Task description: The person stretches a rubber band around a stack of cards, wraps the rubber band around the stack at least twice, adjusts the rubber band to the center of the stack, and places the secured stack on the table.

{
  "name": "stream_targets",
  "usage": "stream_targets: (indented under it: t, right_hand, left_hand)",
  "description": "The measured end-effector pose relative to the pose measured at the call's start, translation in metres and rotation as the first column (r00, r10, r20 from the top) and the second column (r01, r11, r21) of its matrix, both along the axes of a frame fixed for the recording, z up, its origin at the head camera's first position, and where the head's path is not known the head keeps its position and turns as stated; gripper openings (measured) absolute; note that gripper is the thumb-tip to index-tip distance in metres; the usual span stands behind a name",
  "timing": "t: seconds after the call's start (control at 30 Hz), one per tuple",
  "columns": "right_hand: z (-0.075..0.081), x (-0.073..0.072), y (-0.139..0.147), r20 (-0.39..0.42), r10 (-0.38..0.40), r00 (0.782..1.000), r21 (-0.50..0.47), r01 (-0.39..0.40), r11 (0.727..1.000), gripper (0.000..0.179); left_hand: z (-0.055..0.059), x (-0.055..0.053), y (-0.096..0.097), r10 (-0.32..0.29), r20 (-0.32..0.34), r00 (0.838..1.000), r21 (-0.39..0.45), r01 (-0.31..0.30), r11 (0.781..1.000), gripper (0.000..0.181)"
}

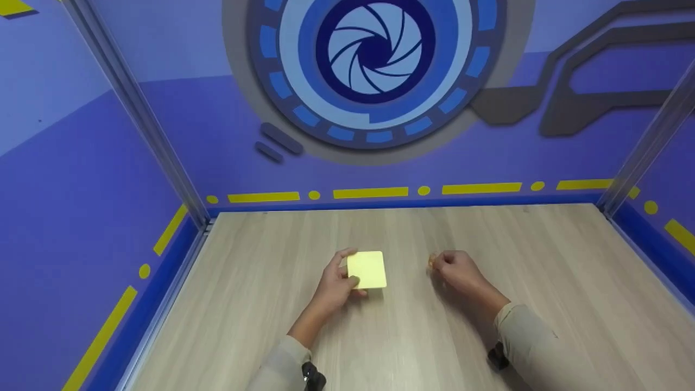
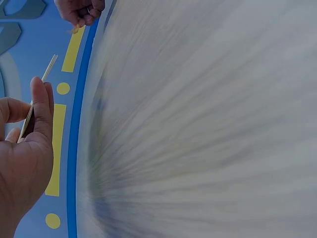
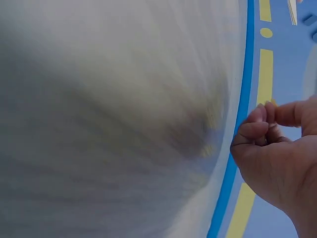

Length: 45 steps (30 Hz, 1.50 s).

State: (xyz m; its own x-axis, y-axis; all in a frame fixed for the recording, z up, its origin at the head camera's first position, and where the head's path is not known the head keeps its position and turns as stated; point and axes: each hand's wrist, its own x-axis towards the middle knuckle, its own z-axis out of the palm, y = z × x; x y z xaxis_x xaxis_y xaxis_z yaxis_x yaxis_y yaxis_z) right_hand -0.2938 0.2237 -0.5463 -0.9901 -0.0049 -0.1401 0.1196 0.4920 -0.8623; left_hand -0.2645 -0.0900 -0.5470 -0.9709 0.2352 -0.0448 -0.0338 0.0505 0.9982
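My left hand (image 1: pixel 335 285) holds a thin pale-yellow square card (image 1: pixel 370 269) with rounded corners, thumb on its face and fingers behind it. Seen edge-on in the left wrist view, the card (image 2: pixel 51 67) shows fine lines along its edge, like thin layers. To the right, my right hand (image 1: pixel 459 270) pinches a small orange-yellow thing (image 1: pixel 432 262) between thumb and fingertips; I cannot tell what kind it is. In the left wrist view this small thing (image 2: pixel 75 29) pokes out below the fingertips. The hands are apart, both over the table.
A light wood-grain table (image 1: pixel 412 342) lies under both hands. Blue panels (image 1: pixel 179 125) with yellow markings stand behind it and at both sides, with metal posts (image 1: pixel 144 117) at the corners. Dark straps (image 1: pixel 313 376) show at both wrists.
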Motion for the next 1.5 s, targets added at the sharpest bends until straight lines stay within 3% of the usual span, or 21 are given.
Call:
stream_targets:
  t: [0.17, 0.37, 0.57, 0.7, 0.9, 1.1, 1.3, 1.4, 1.5]
  right_hand:
    - [-0.004, -0.003, 0.002, -0.031, -0.046, 0.998, -0.092, 0.043, 0.995, 0.007]
    - [-0.008, -0.005, 0.002, -0.016, -0.068, 0.998, -0.304, 0.06, 0.951, 0.003]
    - [-0.008, -0.002, -0.001, -0.002, -0.006, 1.0, -0.283, 0.005, 0.959, 0.007]
    - [-0.006, 0.001, -0.002, 0.002, -0.052, 0.999, -0.23, 0.051, 0.972, 0.008]
    - [-0.001, 0.001, 0.004, 0.042, -0.081, 0.996, -0.169, 0.087, 0.982, 0.032]
    - [0.004, 0.0, 0.009, 0.147, -0.044, 0.988, -0.266, 0.083, 0.96, 0.023]
    - [0.004, -0.001, 0.008, 0.156, -0.002, 0.988, -0.425, 0.069, 0.903, 0.021]
    - [0.006, 0.001, 0.004, 0.134, -0.015, 0.991, -0.437, 0.072, 0.897, 0.04]
    - [0.01, 0.005, -0.002, 0.105, -0.028, 0.994, -0.38, 0.066, 0.923, 0.066]
  left_hand:
    - [0.001, 0.001, 0.0, 0.0, -0.002, 1.0, -0.001, 0.0, 1.0, 0.073]
    - [0.0, 0.002, 0.0, -0.003, 0.003, 1.0, 0.014, 0.002, 1.0, 0.072]
    - [0.001, 0.001, 0.001, -0.009, 0.015, 1.0, 0.012, 0.009, 1.0, 0.072]
    - [0.002, 0.001, 0.002, -0.011, 0.017, 1.0, 0.005, 0.011, 1.0, 0.072]
    - [0.002, 0.0, 0.003, -0.009, 0.03, 1.0, 0.001, 0.009, 1.0, 0.071]
    - [0.002, -0.001, 0.003, -0.01, 0.039, 0.999, 0.005, 0.01, 1.0, 0.072]
    - [0.002, 0.0, 0.003, -0.011, 0.039, 0.999, -0.003, 0.011, 1.0, 0.072]
    - [0.001, 0.0, 0.003, -0.011, 0.036, 0.999, -0.01, 0.011, 1.0, 0.072]
    - [0.001, 0.0, 0.003, -0.013, 0.031, 0.999, -0.009, 0.013, 1.0, 0.072]
